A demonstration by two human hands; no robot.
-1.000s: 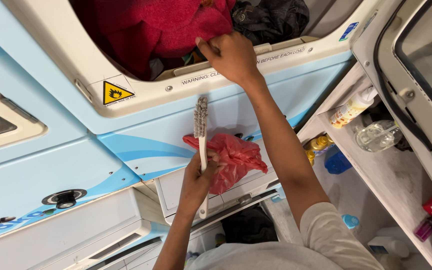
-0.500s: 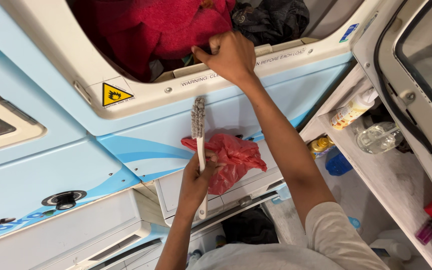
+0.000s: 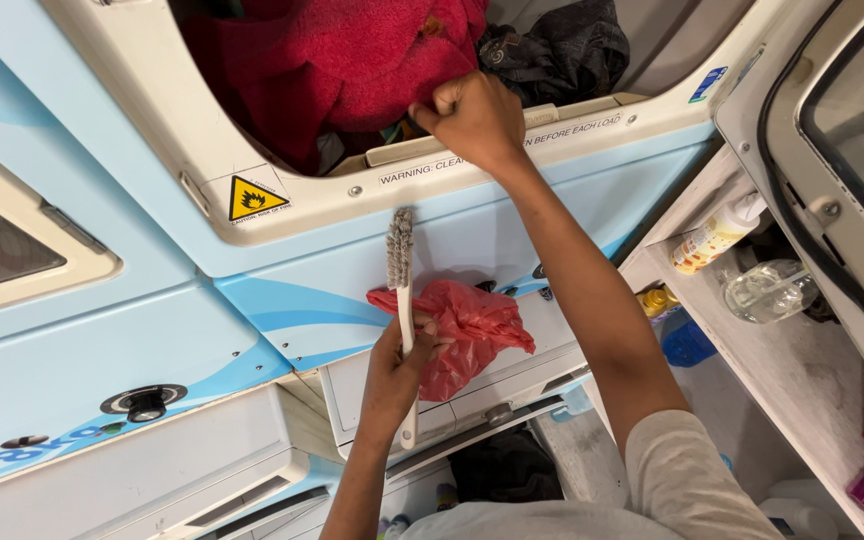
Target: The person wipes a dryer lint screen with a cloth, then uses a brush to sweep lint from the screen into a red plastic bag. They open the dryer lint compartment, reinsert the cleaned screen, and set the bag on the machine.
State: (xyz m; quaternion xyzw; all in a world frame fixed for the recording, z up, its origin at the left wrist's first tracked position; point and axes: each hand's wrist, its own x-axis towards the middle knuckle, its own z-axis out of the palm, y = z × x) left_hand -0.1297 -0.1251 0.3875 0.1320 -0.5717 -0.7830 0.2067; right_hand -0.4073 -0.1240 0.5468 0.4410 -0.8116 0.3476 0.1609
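Lint-screen tab, beige plastic, at the dryer's lower door rim, is being pinched by the closed right hand; probably light, stiff. Below that rim, white-handled bristle brush and red plastic bag are being clutched in the left hand.

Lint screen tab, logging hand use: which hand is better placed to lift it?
Probably the right hand: it grips the lint screen tab, while the left hand holds a brush and red bag.

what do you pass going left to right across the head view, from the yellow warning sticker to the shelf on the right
yellow triangular warning sticker → white-handled bristle brush held in the left hand → crumpled red plastic bag → blue plastic container → clear glass jar on the white shelf
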